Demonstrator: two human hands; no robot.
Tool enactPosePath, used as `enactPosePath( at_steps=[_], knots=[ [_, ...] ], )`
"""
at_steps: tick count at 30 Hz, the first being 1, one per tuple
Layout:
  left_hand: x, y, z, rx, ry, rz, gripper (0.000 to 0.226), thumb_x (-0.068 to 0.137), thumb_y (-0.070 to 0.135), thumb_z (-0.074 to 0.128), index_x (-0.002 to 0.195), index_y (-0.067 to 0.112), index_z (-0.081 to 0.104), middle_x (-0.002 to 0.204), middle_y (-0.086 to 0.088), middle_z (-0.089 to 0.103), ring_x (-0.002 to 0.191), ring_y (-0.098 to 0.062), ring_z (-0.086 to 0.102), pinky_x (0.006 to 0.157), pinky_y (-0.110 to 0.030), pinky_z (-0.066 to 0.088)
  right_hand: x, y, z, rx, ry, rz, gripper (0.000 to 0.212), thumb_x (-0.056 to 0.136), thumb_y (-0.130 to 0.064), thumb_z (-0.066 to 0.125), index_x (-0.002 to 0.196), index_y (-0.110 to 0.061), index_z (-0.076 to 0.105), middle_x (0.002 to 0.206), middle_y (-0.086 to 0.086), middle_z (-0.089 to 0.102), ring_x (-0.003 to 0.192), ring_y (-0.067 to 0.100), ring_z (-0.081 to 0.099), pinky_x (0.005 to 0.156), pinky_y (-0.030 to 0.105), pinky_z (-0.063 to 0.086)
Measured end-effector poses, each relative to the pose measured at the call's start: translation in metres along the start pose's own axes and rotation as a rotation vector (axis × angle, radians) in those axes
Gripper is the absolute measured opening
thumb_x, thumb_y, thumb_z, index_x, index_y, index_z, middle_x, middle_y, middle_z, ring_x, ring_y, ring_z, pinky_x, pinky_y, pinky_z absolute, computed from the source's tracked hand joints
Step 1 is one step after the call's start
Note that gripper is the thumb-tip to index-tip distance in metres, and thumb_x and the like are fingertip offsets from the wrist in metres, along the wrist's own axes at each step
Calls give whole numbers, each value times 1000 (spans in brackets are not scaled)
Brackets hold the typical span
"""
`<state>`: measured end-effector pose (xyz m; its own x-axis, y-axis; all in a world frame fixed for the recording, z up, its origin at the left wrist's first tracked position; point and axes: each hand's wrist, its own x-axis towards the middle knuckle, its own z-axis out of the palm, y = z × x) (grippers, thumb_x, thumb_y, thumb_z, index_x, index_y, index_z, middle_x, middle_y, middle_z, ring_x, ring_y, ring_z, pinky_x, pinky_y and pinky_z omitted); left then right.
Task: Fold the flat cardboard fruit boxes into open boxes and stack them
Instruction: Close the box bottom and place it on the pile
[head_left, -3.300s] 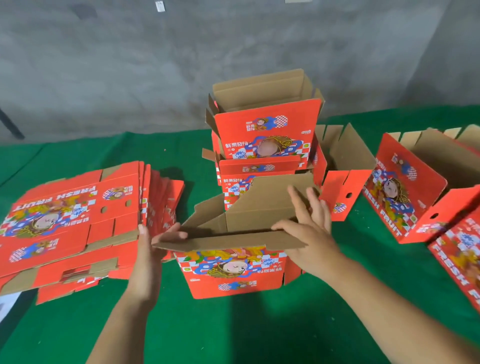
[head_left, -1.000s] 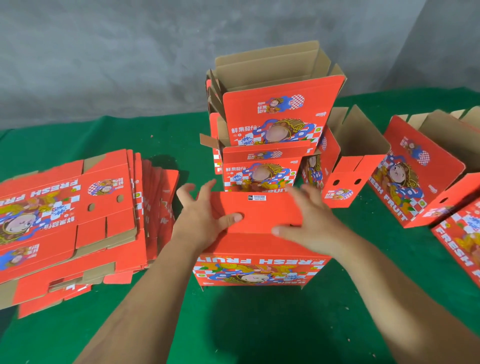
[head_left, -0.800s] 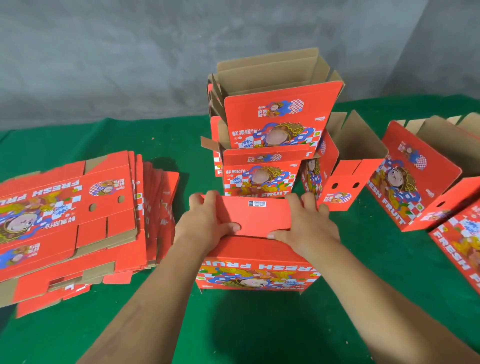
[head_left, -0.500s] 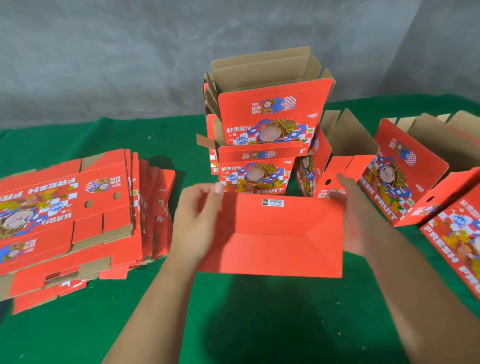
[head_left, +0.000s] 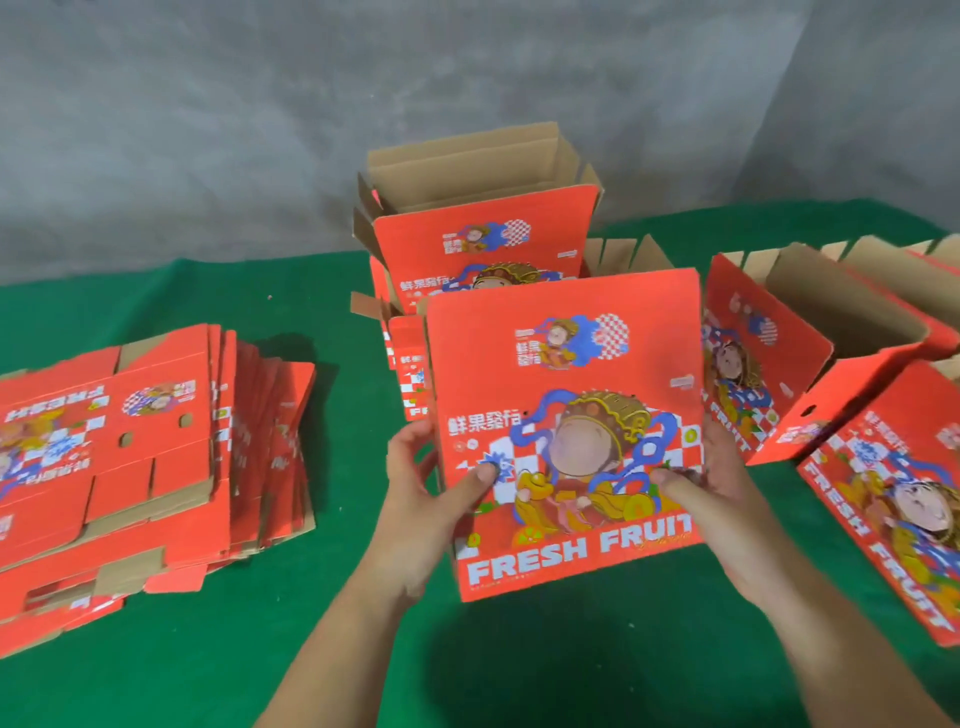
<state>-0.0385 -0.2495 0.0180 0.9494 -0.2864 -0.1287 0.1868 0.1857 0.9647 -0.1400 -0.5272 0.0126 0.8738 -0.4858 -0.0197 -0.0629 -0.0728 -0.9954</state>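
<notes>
**With its base folded shut, the box now stands upright in my hands**

Now that my thumbs are pressed flat against the printed front and my other fingers wrap round the side edges, I hold the folded box clamped between my left hand and my right hand, lifted clear of the green cloth. Half a second ago the same box lay tipped with its plain red underside toward me; now its picture face and the words FRESH FRUIT read the right way up, so I judge the bottom flaps are locked and the folding step is finished for this one.

Taking the held box as my landmark: directly behind it rises the stack of open boxes, partly hidden by it, where this one should go next. To its left, well apart, lies the pile of flat boxes, which looks unchanged across the earlier frames. To its right, near, sits an open box on its side, and further right another printed box runs out of view.
</notes>
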Motion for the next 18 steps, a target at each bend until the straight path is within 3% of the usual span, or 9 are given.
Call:
enactPosePath(
  at_steps=[2,5,7,10,12,14,18],
  knots=[
    [4,4,23,97,-44,77,71,85,21,83,140,30,39,144,7,52,129,-8,57,74,-36,63,7,-3,-9,-19,58,-39,70,95,-6,70,146,-43,41,135,-7,66,120,21,66,105,56,51],
    [5,10,59,221,-51,179,72,91,18,75,150,22,33,150,1,42,134,-2,50,104,-41,54,13,-14,-26,-72,122,-77,76,92,-14,76,146,-51,36,138,-14,62,122,10,65,103,46,52],
    [7,18,83,279,-67,236,71,92,18,75,149,21,34,148,0,41,131,3,50,108,-43,51,19,-24,-39,-65,187,-127,74,90,-8,76,144,-43,39,135,-9,64,119,12,66,100,42,56],
    [18,33,122,331,-84,358,77,90,21,78,152,17,31,146,-2,37,140,-10,43,110,-50,47,39,-46,-58,-37,307,-238,78,85,-2,80,145,-28,37,135,9,61,122,20,63,105,44,52],
    [26,42,149,386,-86,481,83,88,27,74,155,11,27,143,-2,35,143,-20,39,112,-53,43,55,-59,-69,-83,360,-265,100,77,-29,91,154,-17,27,147,18,50,134,28,53,114,54,42],
    [36,49,171,468,-52,629,84,89,26,72,156,5,25,143,-5,34,142,-27,37,114,-54,39,67,-76,-76,-186,363,-321,119,70,-65,85,159,-17,21,158,14,40,145,32,42,118,56,36],
    [67,67,204,613,107,910,83,93,18,72,155,-8,23,150,-23,35,141,-36,32,119,-52,25,119,-119,-91,-153,321,-545,104,82,-57,79,158,-26,16,159,0,38,149,25,38,122,54,30]
  ],
)
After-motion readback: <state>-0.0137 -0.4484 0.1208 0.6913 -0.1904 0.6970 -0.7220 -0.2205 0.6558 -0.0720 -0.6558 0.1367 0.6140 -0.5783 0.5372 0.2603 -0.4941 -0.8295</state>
